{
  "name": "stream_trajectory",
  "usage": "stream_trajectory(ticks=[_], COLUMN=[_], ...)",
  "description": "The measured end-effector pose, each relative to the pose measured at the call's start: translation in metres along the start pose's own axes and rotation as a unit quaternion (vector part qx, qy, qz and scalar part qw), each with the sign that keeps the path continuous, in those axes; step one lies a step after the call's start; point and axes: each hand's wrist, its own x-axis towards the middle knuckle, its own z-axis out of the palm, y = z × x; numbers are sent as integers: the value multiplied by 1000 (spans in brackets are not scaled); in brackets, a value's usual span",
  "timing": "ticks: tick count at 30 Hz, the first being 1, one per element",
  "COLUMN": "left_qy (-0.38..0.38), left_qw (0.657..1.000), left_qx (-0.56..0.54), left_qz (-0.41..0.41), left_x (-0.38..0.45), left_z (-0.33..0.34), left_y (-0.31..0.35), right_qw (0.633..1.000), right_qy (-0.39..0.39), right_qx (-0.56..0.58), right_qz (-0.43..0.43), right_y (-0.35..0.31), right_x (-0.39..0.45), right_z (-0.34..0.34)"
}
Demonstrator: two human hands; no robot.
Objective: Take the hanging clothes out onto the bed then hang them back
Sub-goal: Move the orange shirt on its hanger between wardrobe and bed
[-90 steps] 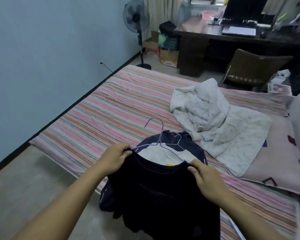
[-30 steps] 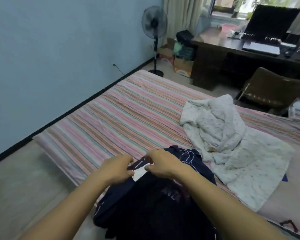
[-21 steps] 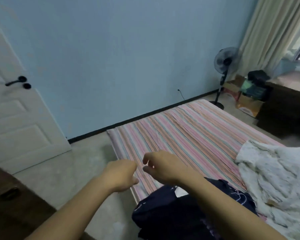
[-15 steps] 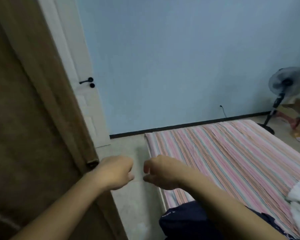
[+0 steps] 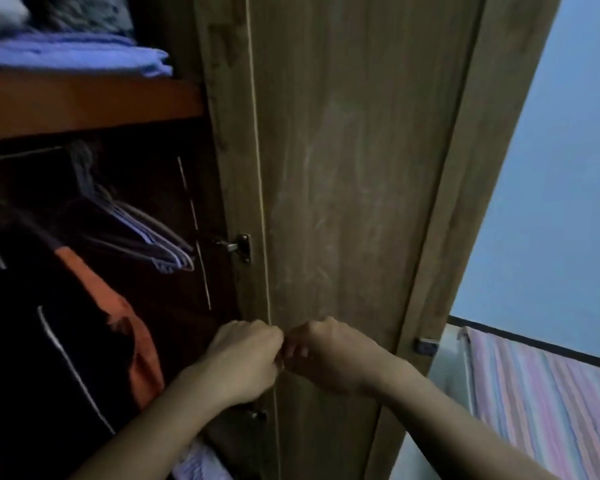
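Facing the wardrobe, we curl our left hand [image 5: 243, 360] and right hand [image 5: 321, 351] on nothing; more clothes [image 5: 84, 306] hang left of them, waiting.

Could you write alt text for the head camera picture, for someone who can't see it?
Two bare hands, left and right, meet with curled fingers before an open brown wooden wardrobe door. Dark hanging clothes and folded blue bedding fill the wardrobe; a striped bed shows at right.
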Motion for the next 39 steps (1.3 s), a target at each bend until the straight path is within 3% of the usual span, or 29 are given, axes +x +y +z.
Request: stream_trajectory(ticks=[9,14,20,25,31,39], left_qy=[84,136,148,108,108,98], left_qw=[981,954,926,921,922,916], left_qx=[29,17,53,65,25,20], left_qz=[-173,-266,-343,-368,-370,-389], left_x=[-54,-75,-86,-93,-97,-103], left_z=[6,12,9,10,5,5], left_y=[-75,-114,-136,-147,-158,-172], right_qw=[988,982,982,987,991,982], right_qy=[0,18,26,0,42,116], right_qx=[67,127,141,145,108,139], right_qz=[-142,-136,-120,-70,-68,-54], right_y=[-65,-96,-145,-186,-207,-186], right_x=[87,140,201,230,247,262], right_z=[24,32,37,48,62,42])
